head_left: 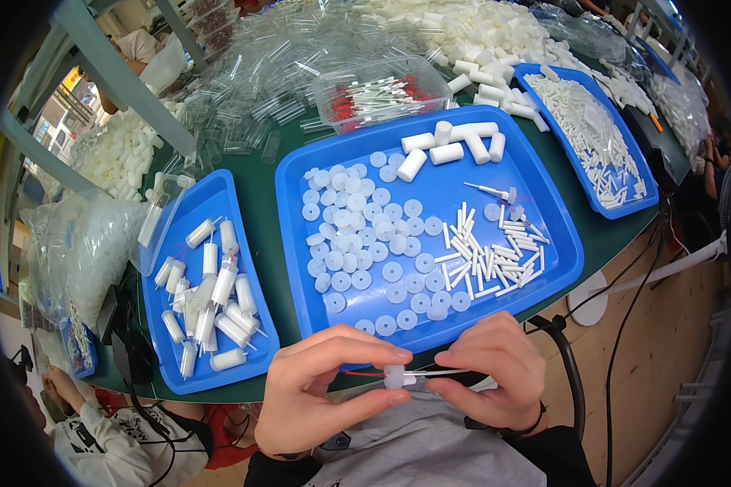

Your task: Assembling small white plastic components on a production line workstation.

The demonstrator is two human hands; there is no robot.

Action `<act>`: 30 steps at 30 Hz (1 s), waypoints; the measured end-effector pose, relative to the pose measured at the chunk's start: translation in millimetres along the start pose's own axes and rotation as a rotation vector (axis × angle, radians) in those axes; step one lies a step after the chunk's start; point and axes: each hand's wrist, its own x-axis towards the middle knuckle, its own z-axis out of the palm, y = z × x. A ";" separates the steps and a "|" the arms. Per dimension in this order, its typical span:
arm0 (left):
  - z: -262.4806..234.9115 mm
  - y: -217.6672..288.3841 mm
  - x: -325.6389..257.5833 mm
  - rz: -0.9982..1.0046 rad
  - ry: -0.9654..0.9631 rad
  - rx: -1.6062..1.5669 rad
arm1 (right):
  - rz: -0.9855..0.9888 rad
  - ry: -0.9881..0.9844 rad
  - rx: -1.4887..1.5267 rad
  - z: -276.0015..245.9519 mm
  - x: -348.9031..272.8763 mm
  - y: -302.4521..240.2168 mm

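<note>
In front of my lap, my left hand [317, 398] pinches a small translucent plastic cap [394, 377] between thumb and fingers. A thin red wire trails from its left side. Out of its right side runs a thin white rod [439, 372], whose other end is pinched by my right hand [499, 373]. Just beyond my hands lies a large blue tray [313, 312]. Inside it are translucent discs [391, 270] with centre holes, short white sticks [483, 260] and several white cylinders [447, 154]. Two pieces like mine [495, 191] rest at its right.
A blue tray [260, 357] of white cylinders with tubes stands left. Another blue tray [646, 183] with white sticks is far right. Behind are a clear box [382, 122] of red-and-white pieces, clear tubes [252, 73] and a white cylinder heap [471, 32]. A person's sleeve [122, 446] shows lower left.
</note>
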 end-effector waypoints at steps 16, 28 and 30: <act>-10.2 3.6 -1.8 0.034 0.164 0.057 | 0.358 0.329 -0.493 -0.5 5.9 31.6; -13.2 1.0 -2.1 0.031 0.178 0.037 | 0.437 0.040 -0.649 -8.5 22.6 43.5; -13.5 1.2 -1.8 0.026 0.179 0.030 | 0.436 0.096 -0.611 -5.9 23.4 42.1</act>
